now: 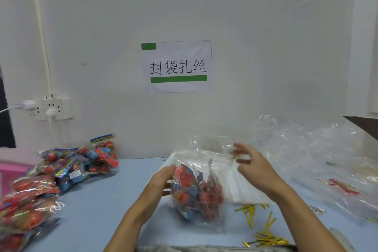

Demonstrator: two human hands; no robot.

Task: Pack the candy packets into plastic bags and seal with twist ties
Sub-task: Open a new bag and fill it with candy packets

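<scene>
Ties, gold and loose, lie nearest you on the right. Your left hand presses flat, fingers straight, on the bag of candy in the middle. Your right hand hovers spread open by the bag's top. More packets pile up far left.

- Setting: a small packing workstation, set against a plain white wall.
- Printed sign on the wall, with Chinese text and green bars, labels the station.
- Blue table holds stock: candy packets piled left, clear bags right, gold ties in front.
- Power strip is mounted on the wall.
</scene>
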